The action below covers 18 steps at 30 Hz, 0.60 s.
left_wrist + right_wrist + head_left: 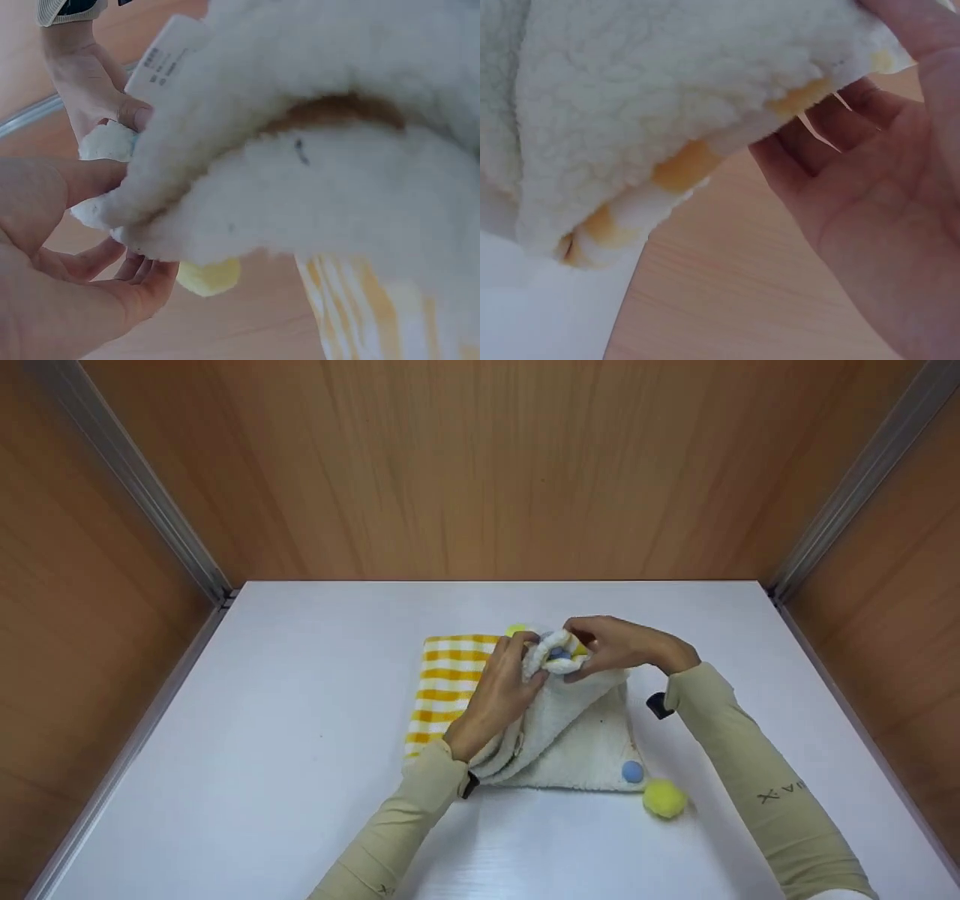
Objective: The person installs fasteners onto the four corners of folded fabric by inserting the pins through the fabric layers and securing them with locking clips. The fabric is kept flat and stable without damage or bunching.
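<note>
A fleece-lined cloth lies on the white table, partly turned over. Its yellow-and-white checked side (450, 682) shows at left and its white fleece side (577, 742) at right. My left hand (491, 697) pinches a gathered fleece edge (142, 217) between thumb and fingers. Opposite it, my right hand (626, 645) grips the raised rim of the same bunched part, with thumb and fingers on either side of the edge (780, 112). Something blue (559, 652) shows inside the gathered fold; its kind is unclear. A white printed label (169, 60) sticks out from the fleece.
At the cloth's near right corner are a blue ball (632, 772) and a yellow pom-pom (665, 799). Another yellow pom-pom (516, 628) shows behind the left hand. Wooden panels (480, 472) enclose the table's back and sides.
</note>
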{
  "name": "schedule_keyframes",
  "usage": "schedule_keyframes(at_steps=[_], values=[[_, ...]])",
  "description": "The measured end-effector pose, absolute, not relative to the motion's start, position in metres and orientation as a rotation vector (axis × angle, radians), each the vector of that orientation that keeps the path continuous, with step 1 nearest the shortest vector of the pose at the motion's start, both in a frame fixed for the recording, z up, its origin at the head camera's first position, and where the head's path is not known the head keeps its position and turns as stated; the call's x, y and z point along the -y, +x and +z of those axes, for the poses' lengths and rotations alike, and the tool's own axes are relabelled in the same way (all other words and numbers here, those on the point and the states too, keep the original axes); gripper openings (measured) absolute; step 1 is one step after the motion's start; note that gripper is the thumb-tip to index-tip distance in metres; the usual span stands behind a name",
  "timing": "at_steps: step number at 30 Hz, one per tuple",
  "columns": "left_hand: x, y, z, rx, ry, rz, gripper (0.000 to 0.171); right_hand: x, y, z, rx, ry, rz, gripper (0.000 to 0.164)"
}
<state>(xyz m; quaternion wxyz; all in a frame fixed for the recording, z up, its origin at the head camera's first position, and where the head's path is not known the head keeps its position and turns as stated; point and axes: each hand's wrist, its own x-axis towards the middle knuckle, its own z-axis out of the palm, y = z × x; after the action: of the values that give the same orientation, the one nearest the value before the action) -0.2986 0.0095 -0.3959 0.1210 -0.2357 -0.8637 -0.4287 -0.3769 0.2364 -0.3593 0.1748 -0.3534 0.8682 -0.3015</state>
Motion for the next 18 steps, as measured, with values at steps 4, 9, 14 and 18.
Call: schedule_keyframes(at_steps=[4, 9, 14, 18], values=[[-0.021, -0.288, -0.395, 2.494, -0.752, -1.209, 0.044, -0.251, -0.366, -0.358, -2.412, -1.001, -0.888, 0.054], [-0.033, -0.275, -0.399, 2.482, -0.840, -1.145, 0.047, -0.267, -0.353, -0.360, -2.399, -0.986, -0.832, 0.062], [-0.044, -0.263, -0.402, 2.491, -0.895, -1.128, 0.050, -0.280, -0.340, -0.362, -2.365, -0.984, -0.808, 0.058], [-0.053, -0.255, -0.407, 2.499, -0.909, -1.079, 0.049, -0.289, -0.331, -0.364, -2.343, -0.968, -0.797, 0.053]])
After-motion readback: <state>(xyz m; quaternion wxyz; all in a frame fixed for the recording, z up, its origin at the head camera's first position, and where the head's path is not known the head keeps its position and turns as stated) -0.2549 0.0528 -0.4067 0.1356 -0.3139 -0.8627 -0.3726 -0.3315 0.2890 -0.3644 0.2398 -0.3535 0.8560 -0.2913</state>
